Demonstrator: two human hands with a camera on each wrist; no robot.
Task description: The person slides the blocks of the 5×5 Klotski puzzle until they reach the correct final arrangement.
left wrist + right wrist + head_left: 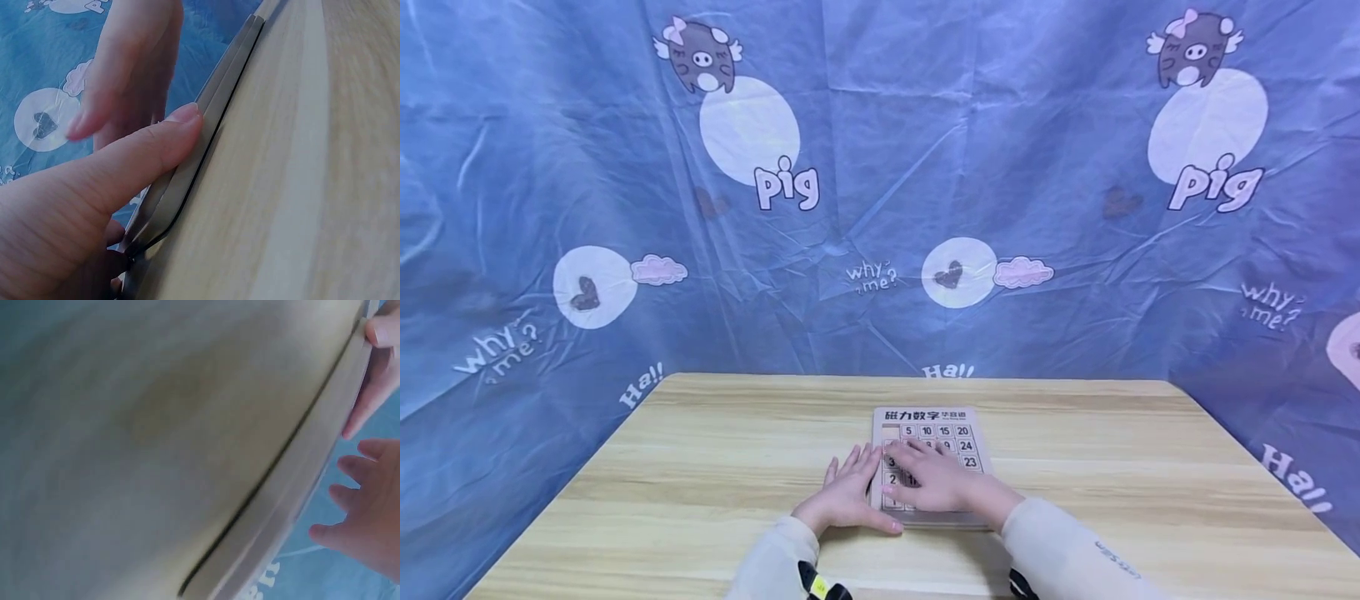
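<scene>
Wrinkled blue cloth (880, 192) behind pale wooden table (700, 467); pig prints (703, 57), pink clouds (659, 270) on cloth.

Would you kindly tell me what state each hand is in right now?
Left hand: open, touching the left and near edges of the number puzzle.
Right hand: open over the number tiles, holding nothing.

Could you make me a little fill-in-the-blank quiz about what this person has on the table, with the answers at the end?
1. In the top row of the board, the tile between 5 and 15 reads ____.
2. The hand over the numbers is the person's ____ hand.
3. In the head view, the empty slot sits at the grid's top ____ corner.
4. The cloth behind the table is mainly ____.

Missing words: 10; right; left; blue.
</scene>
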